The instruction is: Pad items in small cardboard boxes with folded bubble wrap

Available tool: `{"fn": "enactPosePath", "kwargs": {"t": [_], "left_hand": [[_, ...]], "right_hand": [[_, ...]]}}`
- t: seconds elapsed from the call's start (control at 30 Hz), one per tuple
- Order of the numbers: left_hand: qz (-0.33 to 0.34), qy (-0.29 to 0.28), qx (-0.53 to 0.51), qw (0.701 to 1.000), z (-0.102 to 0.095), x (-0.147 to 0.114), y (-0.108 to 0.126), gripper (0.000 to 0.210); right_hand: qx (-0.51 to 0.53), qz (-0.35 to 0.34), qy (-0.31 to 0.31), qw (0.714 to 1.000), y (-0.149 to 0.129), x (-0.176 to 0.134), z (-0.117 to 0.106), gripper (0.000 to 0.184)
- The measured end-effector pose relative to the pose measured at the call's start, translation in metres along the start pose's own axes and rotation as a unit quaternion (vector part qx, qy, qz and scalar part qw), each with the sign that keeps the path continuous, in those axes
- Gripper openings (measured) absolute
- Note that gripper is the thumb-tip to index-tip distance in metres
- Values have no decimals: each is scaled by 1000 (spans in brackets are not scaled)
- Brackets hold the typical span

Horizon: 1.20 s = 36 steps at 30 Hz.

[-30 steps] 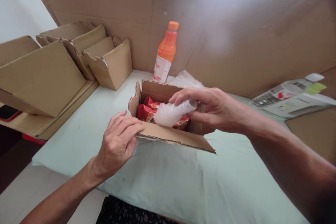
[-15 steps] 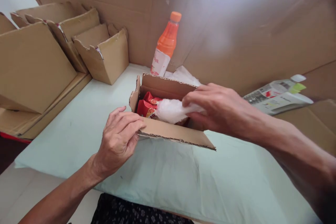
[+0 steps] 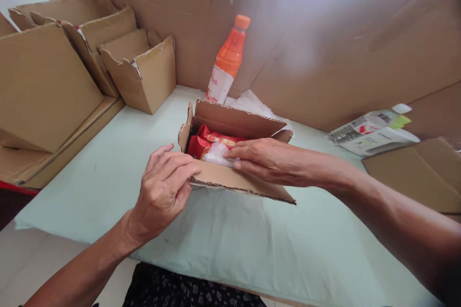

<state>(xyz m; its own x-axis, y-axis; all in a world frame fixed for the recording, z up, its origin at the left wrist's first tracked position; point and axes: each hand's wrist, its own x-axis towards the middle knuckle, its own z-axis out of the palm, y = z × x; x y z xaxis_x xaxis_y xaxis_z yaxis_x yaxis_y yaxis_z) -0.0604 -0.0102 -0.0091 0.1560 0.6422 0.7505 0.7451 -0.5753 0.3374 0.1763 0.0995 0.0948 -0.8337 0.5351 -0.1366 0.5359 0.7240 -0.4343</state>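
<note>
A small open cardboard box (image 3: 234,175) stands in the middle with its flaps raised. Inside it lie red printed packets (image 3: 202,140) and a translucent white plastic wrap (image 3: 216,153). My left hand (image 3: 167,180) grips the box at its near left corner, its fingers bent over the near flap. Over the box's right half, my right hand (image 3: 262,156) reaches in with fingers stretched out, their tips against the white wrap. That hand and the near flap hide part of what the box holds.
Behind the box stands an orange-capped bottle (image 3: 226,60) beside crumpled white plastic (image 3: 250,100). Cardboard boxes (image 3: 158,72) fill the left. At right are a clear bottle (image 3: 370,124), a white tube (image 3: 389,139) and a cardboard piece (image 3: 414,168). Pale green cloth (image 3: 234,230) covers the table.
My right hand has moved left and lower into the box, its fingers straightening from a pinch on the white wrap. The wrap sits lower and flatter. My left hand has stayed put.
</note>
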Motion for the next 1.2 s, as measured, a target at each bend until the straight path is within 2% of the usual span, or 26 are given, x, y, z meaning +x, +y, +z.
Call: {"fn": "enactPosePath", "kwargs": {"t": [0.1,0.2,0.33,0.47,0.6,0.73,1.0,1.1,1.2], "left_hand": [[-2,6,-5,1000,1,1,0,26],[5,3,-5,1000,0,0,-1,29],[13,-5,4,1000,-1,0,-3,29],[20,-3,5,1000,-1,0,-3,29],[10,1,8,1000,-2,1,-2,30],[12,-1,9,1000,-3,2,-1,30],[12,3,8,1000,-3,6,0,28],[12,3,14,1000,-2,10,0,25],[11,12,20,1000,1,13,1,24]], "right_hand": [[36,8,-97,995,-4,10,3,46],[30,42,-111,992,-8,19,6,51],[7,76,-103,992,-17,20,4,46],[25,54,-56,997,-20,17,4,54],[102,14,-90,991,-16,18,9,50],[133,-11,-109,985,-10,19,11,43],[180,25,-161,970,-16,23,7,53],[201,26,-145,968,-14,25,13,51],[224,68,-106,966,-4,28,23,51]]}}
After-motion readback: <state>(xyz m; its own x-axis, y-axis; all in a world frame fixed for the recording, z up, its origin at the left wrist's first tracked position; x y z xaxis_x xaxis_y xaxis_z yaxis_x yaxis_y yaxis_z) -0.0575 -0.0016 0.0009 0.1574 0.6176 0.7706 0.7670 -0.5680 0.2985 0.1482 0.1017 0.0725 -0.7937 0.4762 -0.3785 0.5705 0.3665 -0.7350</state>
